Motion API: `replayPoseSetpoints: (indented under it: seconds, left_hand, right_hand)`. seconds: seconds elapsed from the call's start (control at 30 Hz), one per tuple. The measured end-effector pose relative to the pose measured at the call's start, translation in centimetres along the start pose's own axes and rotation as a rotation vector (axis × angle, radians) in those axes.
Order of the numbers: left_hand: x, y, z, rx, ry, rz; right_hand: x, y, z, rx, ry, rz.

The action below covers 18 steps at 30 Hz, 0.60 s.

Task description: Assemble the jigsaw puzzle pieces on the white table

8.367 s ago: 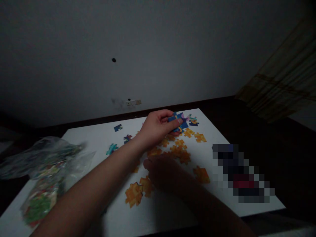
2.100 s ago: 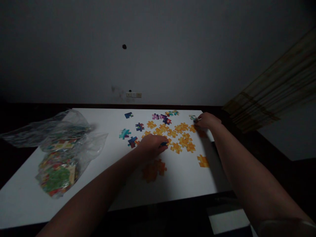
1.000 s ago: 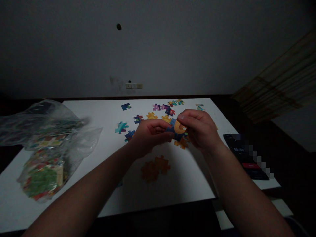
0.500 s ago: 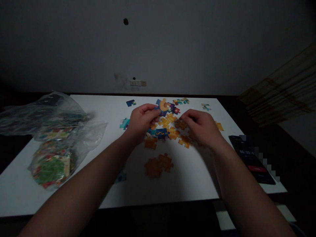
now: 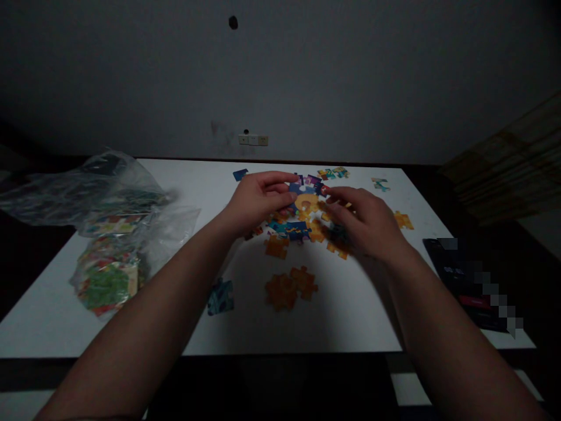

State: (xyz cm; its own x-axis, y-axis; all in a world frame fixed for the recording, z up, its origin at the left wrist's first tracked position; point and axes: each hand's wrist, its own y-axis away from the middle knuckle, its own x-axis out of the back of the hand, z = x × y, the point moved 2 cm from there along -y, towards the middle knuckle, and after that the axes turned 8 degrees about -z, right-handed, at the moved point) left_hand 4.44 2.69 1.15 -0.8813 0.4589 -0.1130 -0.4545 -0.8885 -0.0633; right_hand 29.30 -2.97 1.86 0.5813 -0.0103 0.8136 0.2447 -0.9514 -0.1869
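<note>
My left hand (image 5: 263, 197) is closed on a blue jigsaw puzzle piece (image 5: 305, 200) with a yellow crescent shape, its thumb at the piece's left edge. To the right, my right hand (image 5: 366, 219) has its index finger and thumb apart, close to the piece's right edge; I see nothing held in it, though its other fingers are partly hidden. Purple puzzle pieces (image 5: 312, 180) show just behind the blue one. Beneath and between the hands is a heap of orange pieces (image 5: 316, 231) and a dark blue piece (image 5: 298, 231).
Joined orange pieces (image 5: 281, 292) and a teal piece (image 5: 220, 297) lie nearer the front edge of the white table (image 5: 350, 327). Clear plastic bags (image 5: 107, 286) of pieces cover the left side. A phone (image 5: 460, 280) lies at the right edge.
The blue and yellow piece has turned in my left hand, its yellow part now lower. My right fingers have spread and moved up toward it, away from the orange pieces. The view has shifted slightly.
</note>
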Motion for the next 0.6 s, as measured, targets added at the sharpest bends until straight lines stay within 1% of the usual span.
replayPoseSetpoints:
  seconds: [0.07, 0.1, 0.17, 0.2, 0.27, 0.33, 0.37, 0.43, 0.47, 0.5, 0.53, 0.6]
  left_hand:
    - [-0.4, 0.2, -0.1, -0.009, -0.054, -0.071]
    - [-0.6, 0.2, -0.1, -0.005, -0.073, -0.098]
    - [-0.5, 0.3, 0.7, 0.011, -0.106, -0.117]
    - [-0.2, 0.3, 1.4, 0.018, -0.126, -0.099]
    - [1.5, 0.7, 3.7, 0.011, -0.185, 0.006]
    - [4.0, 1.6, 6.4, -0.034, -0.316, 0.172]
    - [5.3, 2.2, 7.7, -0.053, -0.419, 0.225]
    - [7.6, 3.4, 9.4, -0.073, -0.679, 0.242]
    - [8.5, 3.9, 9.6, -0.057, -0.811, 0.215]
    - [9.2, 4.3, 9.3, -0.022, -0.928, 0.166]
    - [9.6, 4.6, 8.6, 0.023, -1.029, 0.106]
    - [10.0, 4.8, 6.4, 0.129, -1.189, -0.039]
  right_hand:
    - [-0.5, 0.1, -0.7, 0.079, -0.226, 0.041]
    - [-0.8, 0.2, -0.9, 0.102, -0.292, 0.047]
    - [-1.3, 0.4, -1.2, 0.102, -0.328, 0.088]
    - [-1.4, 0.4, -1.2, 0.084, -0.327, 0.125]
    - [-1.6, 0.4, -0.9, 0.042, -0.338, 0.207]
    - [-1.6, 0.3, -0.4, 0.019, -0.353, 0.268]
    - [-1.7, 0.3, -0.1, 0.018, -0.357, 0.288]
    - [-1.8, 0.3, 0.2, 0.035, -0.356, 0.291]
    - [-1.9, 0.3, 0.3, 0.052, -0.34, 0.272]
    - [-2.0, 0.4, 0.4, 0.078, -0.307, 0.244]
    - [-2.0, 0.5, 0.3, 0.111, -0.262, 0.21]
    - [-2.1, 0.7, 0.2, 0.172, -0.161, 0.144]
